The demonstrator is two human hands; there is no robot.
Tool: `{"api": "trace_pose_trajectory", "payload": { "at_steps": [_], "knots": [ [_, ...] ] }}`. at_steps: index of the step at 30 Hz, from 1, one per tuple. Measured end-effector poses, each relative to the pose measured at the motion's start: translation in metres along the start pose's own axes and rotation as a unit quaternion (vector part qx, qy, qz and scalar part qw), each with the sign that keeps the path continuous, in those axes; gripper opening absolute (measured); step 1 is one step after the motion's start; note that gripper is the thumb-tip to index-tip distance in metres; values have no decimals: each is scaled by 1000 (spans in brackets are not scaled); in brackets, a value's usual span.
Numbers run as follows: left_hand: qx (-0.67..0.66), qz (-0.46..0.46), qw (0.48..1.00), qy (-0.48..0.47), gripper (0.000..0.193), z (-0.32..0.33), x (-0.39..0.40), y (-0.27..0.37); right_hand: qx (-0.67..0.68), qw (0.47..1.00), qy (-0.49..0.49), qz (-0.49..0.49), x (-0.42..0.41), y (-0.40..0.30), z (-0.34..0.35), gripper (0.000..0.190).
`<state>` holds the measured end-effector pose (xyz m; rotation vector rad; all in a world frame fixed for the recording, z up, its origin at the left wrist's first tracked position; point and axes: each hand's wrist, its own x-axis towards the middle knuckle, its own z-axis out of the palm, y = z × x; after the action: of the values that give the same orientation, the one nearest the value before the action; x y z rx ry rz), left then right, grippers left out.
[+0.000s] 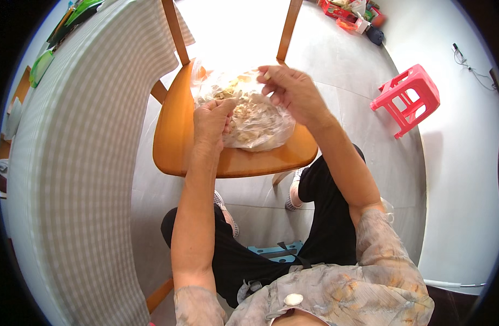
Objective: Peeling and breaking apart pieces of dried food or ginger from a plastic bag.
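Observation:
A clear plastic bag (259, 132) lies spread on the seat of a wooden chair (174, 134). Pale, dry-looking bits (243, 108), perhaps peelings or husks, are heaped on and in it. My left hand (215, 120) is over the bag's left side, its fingers curled and thumb pressed to the index finger; whether it holds anything is hidden. Above the bag's right side, my right hand (288, 89) pinches a small pale piece (267, 76) between thumb and fingertips. The two hands are apart.
On the left runs a table with a checked cloth (86, 163). A pink plastic stool (412, 98) stands on the right by the white wall. Bags and boxes (351, 14) lie at the back right. A light blue object (274, 252) is below, between my legs.

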<state>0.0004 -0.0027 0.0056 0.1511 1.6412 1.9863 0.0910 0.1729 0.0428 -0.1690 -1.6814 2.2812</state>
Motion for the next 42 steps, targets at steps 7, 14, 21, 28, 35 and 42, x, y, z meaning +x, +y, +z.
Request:
{"api": "trace_pose_trajectory", "payload": {
  "at_steps": [7,14,21,28,35,42],
  "knots": [
    [19,11,999,33,18,2,0,-4,-167,959,184,-134,18,-11,-63,25],
    [-68,-25,997,-2,22,2,0,-1,-247,954,160,-48,38,19,-84,19],
    [-240,-78,966,-55,34,-8,8,-1,-195,935,247,-165,30,6,-51,24],
    [-313,-102,939,-103,51,-2,5,7,-381,887,81,-246,-8,5,22,19],
    [-312,-67,927,-198,61,2,-1,4,-498,840,1,-216,-14,42,46,21],
    [-267,-30,950,-159,50,4,-5,6,-408,902,34,-136,-10,42,39,23]
  ]
}}
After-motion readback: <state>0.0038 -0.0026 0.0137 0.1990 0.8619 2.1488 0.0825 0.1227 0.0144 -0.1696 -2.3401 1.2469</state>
